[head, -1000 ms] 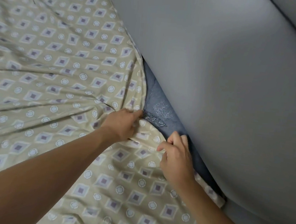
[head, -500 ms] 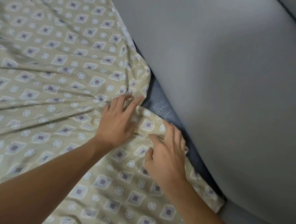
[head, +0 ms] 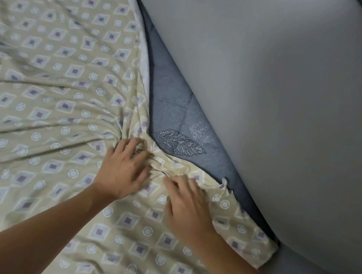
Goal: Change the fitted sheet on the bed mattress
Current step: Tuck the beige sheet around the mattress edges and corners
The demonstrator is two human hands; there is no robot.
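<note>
A beige fitted sheet (head: pixel 53 92) printed with diamonds and circles covers the bed on the left. Its edge is pulled back from a blue quilted mattress (head: pixel 169 113) that has a stitched leaf pattern. My left hand (head: pixel 125 166) grips a bunch of the sheet at its gathered edge, fingers curled into the folds. My right hand (head: pixel 188 202) lies beside it on the sheet, with blurred fingers reaching to the crumpled hem. The two hands are close together.
A smooth grey padded surface (head: pixel 279 102) rises along the right side, tight against the mattress. The sheet's loose corner (head: pixel 262 248) hangs at the lower right by a narrow dark gap.
The sheet edge has come back off the mattress, baring more blue quilting. My left hand went from flat to gripping bunched fabric. My right hand slid slightly down and left.
</note>
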